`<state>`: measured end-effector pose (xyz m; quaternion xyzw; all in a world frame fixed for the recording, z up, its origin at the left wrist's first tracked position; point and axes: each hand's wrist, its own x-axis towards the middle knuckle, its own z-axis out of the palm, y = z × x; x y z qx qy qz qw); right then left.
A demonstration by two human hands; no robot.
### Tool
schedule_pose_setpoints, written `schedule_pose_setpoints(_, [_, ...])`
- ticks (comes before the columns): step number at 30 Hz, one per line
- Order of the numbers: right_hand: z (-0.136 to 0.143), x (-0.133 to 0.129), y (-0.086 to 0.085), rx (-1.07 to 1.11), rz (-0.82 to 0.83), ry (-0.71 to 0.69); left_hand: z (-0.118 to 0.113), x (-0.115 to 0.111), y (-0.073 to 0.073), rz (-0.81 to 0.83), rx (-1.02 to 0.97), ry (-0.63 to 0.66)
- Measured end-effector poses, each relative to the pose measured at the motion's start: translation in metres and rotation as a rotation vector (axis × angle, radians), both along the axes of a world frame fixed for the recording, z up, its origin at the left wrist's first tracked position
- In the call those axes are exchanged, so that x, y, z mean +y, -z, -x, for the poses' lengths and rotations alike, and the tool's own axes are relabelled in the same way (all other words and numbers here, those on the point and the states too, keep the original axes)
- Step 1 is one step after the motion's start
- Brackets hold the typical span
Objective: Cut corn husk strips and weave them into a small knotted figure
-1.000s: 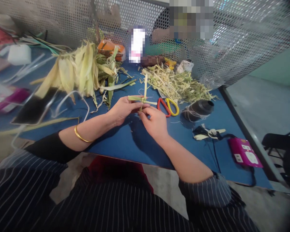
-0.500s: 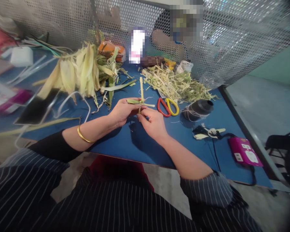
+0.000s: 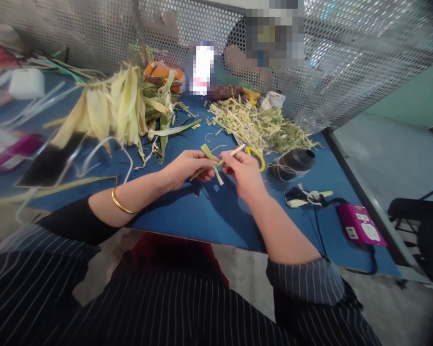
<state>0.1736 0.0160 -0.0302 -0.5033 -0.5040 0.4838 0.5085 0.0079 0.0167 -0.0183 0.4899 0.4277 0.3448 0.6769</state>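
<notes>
Crossed strips of pale green corn husk [image 3: 210,153] are held between my two hands over the blue table. My left hand [image 3: 189,169] pinches them near the crossing, thumb on top. My right hand [image 3: 243,175] has thumb and fingertips closed on the strip that slants up to the right. One short end points down between the hands. Just behind my right hand lie scissors [image 3: 258,157] with a yellow and a red handle loop, partly hidden by that hand. A thin thread [image 3: 219,147] lies on the table beyond my fingers.
At the back left is a bundle of corn husks [image 3: 126,103]; shredded husk [image 3: 260,122] is heaped at the back right. A black thread cone [image 3: 292,164] lies right of the scissors. Farther right is a magenta power socket box [image 3: 361,223]. A perforated metal screen [image 3: 198,21] borders the back.
The husk cross has turned: the strip that stood upright now slants right. My right hand has moved up and right from below the crossing to that strip, covering much of the scissors.
</notes>
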Motion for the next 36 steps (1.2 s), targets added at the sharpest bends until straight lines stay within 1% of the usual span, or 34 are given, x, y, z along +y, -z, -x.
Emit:
schedule_pose_setpoints(2, [0.005, -0.001, 0.003, 0.021, -0.013, 0.017, -0.002, -0.001, 0.001, -0.046, 0.072, -0.02])
schedule_pose_setpoints(5, [0.009, -0.001, 0.008, -0.01, -0.05, 0.093, -0.003, -0.001, 0.002, -0.134, 0.144, -0.014])
schedule_pose_setpoints(7, [0.007, 0.0, 0.01, -0.069, -0.069, 0.11, -0.003, -0.002, 0.001, -0.172, 0.153, 0.004])
schedule_pose_setpoints(8, [0.005, 0.0, 0.009, -0.129, -0.104, 0.115, -0.003, -0.002, 0.001, -0.182, 0.157, 0.004])
schedule_pose_setpoints(9, [0.002, 0.001, 0.008, -0.212, -0.166, 0.133, -0.003, -0.003, 0.0, -0.187, 0.168, -0.001])
schedule_pose_setpoints(11, [-0.004, -0.001, 0.001, -0.429, -0.352, 0.212, -0.002, -0.005, -0.002, -0.211, 0.215, -0.009])
schedule_pose_setpoints(12, [-0.006, -0.002, -0.003, -0.548, -0.455, 0.265, -0.002, -0.006, -0.003, -0.241, 0.25, -0.005])
schedule_pose_setpoints(13, [-0.007, -0.004, -0.006, -0.667, -0.536, 0.287, -0.002, -0.007, -0.003, -0.285, 0.29, 0.004])
schedule_pose_setpoints(15, [-0.006, -0.009, -0.012, -0.869, -0.644, 0.242, -0.002, -0.007, -0.002, -0.377, 0.378, 0.029])
schedule_pose_setpoints(17, [-0.002, -0.013, -0.012, -0.962, -0.684, 0.143, -0.002, -0.007, 0.001, -0.433, 0.443, 0.051])
schedule_pose_setpoints(18, [0.0, -0.014, -0.011, -0.962, -0.684, 0.107, -0.002, -0.007, 0.002, -0.446, 0.463, 0.057])
schedule_pose_setpoints(20, [0.004, -0.015, -0.009, -0.904, -0.658, 0.089, -0.002, -0.006, 0.005, -0.475, 0.476, 0.061])
schedule_pose_setpoints(24, [0.006, -0.015, -0.005, -0.784, -0.619, 0.162, 0.0, -0.008, 0.005, -0.556, 0.455, 0.101])
schedule_pose_setpoints(26, [0.006, -0.015, -0.005, -0.806, -0.647, 0.17, 0.0, -0.009, 0.004, -0.526, 0.445, 0.128])
schedule_pose_setpoints(28, [0.003, -0.013, -0.007, -0.894, -0.702, 0.123, 0.001, -0.01, 0.004, -0.455, 0.43, 0.133])
schedule_pose_setpoints(30, [-0.002, -0.01, -0.01, -0.985, -0.724, 0.064, 0.001, -0.009, 0.004, -0.399, 0.401, 0.096])
schedule_pose_setpoints(34, [-0.014, -0.006, -0.016, -1.088, -0.673, -0.044, 0.003, -0.004, 0.005, -0.338, 0.275, -0.105])
schedule_pose_setpoints(36, [-0.016, -0.005, -0.016, -1.132, -0.672, -0.128, 0.004, 0.0, 0.005, -0.28, 0.227, -0.15])
